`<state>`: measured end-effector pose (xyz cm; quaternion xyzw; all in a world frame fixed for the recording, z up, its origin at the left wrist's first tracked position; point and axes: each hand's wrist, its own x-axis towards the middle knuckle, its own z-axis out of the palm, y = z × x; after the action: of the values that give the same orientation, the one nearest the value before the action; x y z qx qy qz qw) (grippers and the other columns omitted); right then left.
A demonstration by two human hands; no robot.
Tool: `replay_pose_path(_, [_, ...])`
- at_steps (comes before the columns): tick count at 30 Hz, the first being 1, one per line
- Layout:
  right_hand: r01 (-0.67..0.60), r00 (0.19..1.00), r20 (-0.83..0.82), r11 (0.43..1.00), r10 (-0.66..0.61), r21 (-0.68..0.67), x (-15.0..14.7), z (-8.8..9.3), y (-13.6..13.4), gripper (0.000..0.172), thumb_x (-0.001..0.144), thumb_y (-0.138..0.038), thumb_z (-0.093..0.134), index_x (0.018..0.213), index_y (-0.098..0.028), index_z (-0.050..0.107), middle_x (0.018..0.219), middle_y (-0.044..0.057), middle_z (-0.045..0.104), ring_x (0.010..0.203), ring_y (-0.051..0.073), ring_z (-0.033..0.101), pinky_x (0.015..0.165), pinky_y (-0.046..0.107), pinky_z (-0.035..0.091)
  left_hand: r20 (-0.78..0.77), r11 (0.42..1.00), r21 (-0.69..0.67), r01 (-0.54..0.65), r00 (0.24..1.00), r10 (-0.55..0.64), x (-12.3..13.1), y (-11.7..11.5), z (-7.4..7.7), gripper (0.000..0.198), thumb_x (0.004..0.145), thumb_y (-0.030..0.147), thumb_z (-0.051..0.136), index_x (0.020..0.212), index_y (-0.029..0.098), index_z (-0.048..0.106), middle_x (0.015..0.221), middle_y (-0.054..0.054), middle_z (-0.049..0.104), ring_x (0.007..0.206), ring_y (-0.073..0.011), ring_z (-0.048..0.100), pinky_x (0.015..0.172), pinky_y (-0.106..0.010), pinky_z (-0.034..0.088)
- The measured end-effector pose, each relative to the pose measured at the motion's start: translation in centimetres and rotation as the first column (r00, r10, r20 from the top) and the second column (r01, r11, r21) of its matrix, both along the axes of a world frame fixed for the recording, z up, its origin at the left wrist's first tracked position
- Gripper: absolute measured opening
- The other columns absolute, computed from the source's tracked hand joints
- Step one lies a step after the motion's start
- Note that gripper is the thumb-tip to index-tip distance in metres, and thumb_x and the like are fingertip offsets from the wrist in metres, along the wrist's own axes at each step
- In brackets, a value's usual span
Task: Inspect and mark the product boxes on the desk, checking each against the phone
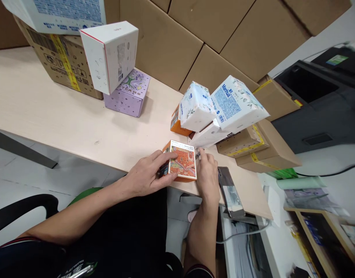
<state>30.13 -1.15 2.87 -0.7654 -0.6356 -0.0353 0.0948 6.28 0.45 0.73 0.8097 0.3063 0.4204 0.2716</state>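
Note:
A small orange box point(182, 160) with a white border and a colourful printed picture lies near the front edge of the table. My left hand point(150, 172) grips it from the left, with thumb and forefinger across its top. At the box's right side is my right hand point(207, 170), fingers curled closed. A small dark thing shows at its fingertips, too little of it visible to name. Just beyond the box stand an orange carton point(177, 121) and a white floral tissue pack point(196, 106).
A phone point(231, 193) lies right of my right hand. A larger tissue pack point(238, 104) rests on a white box point(208, 135). At the left, a white box point(112, 54) sits on a purple box point(128, 94) beside a brown carton point(70, 69). Cardboard boxes point(163, 46) line the back.

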Motion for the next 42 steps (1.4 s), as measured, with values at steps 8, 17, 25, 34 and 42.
replay_pose_path(8, [0.408, 0.910, -0.067, 0.912, -0.410, -0.037, 6.8, 1.1, -7.5, 0.090, 0.086, -0.063, 0.061, 0.158, -0.011, 0.043, 0.147, 0.029, 0.058, 0.132, 0.048, 0.053, 0.109, 0.062, 0.039, -0.008, 1.000, 0.007, 0.001, 1.000, -0.001, -0.1, 0.0, 0.2, 0.040, 0.103, 0.042, 0.056, 0.136, 0.021, 0.054, 0.094, -0.003, 0.059, 0.075, -0.0142, 0.058, 0.065, -0.026, 0.049])
replay_pose_path(17, [0.382, 0.882, -0.241, 0.914, -0.405, -0.136, 9.3, 0.2, -9.8, 0.092, 0.083, -0.071, 0.052, 0.154, -0.012, 0.049, 0.145, 0.023, 0.063, 0.137, 0.042, 0.054, 0.114, 0.056, 0.042, 0.002, 0.999, 0.050, -0.007, 1.000, 0.007, 0.0, 0.0, 0.0, 0.042, 0.103, 0.041, 0.056, 0.137, 0.018, 0.054, 0.092, -0.002, 0.057, 0.073, -0.0136, 0.057, 0.065, -0.026, 0.048])
replay_pose_path(25, [0.440, 0.859, -0.319, 0.896, -0.400, 0.062, 7.0, 0.1, -10.6, 0.098, 0.073, -0.068, 0.067, 0.153, -0.013, 0.051, 0.138, 0.023, 0.067, 0.130, 0.042, 0.058, 0.113, 0.060, 0.042, -0.006, 1.000, 0.021, -0.015, 1.000, 0.015, 0.1, 0.0, -0.2, 0.041, 0.103, 0.041, 0.056, 0.138, 0.020, 0.054, 0.094, -0.002, 0.057, 0.072, -0.0134, 0.056, 0.066, -0.026, 0.048])
replay_pose_path(34, [0.551, 0.170, -0.940, 0.763, 0.295, 0.339, 1.5, 2.0, -11.8, 0.064, 0.075, -0.059, 0.061, 0.133, -0.031, 0.067, 0.122, 0.011, 0.071, 0.098, 0.031, 0.068, 0.092, 0.058, 0.053, -0.009, 0.999, -0.037, -0.012, 1.000, 0.012, 0.2, -0.1, 0.2, 0.042, 0.102, 0.044, 0.055, 0.136, 0.020, 0.056, 0.095, -0.003, 0.059, 0.072, -0.0146, 0.057, 0.066, -0.027, 0.048])
replay_pose_path(42, [0.035, -0.694, -0.720, 0.999, 0.008, -0.022, -6.2, 2.7, -10.1, 0.057, 0.081, -0.076, 0.060, 0.111, -0.031, 0.078, 0.106, 0.009, 0.079, 0.084, 0.025, 0.066, 0.063, 0.038, 0.054, -0.023, 0.999, -0.049, 0.001, 1.000, -0.002, 0.1, -0.2, 0.0, 0.045, 0.103, 0.043, 0.053, 0.141, 0.019, 0.055, 0.097, -0.004, 0.059, 0.075, -0.0155, 0.059, 0.069, -0.029, 0.048])
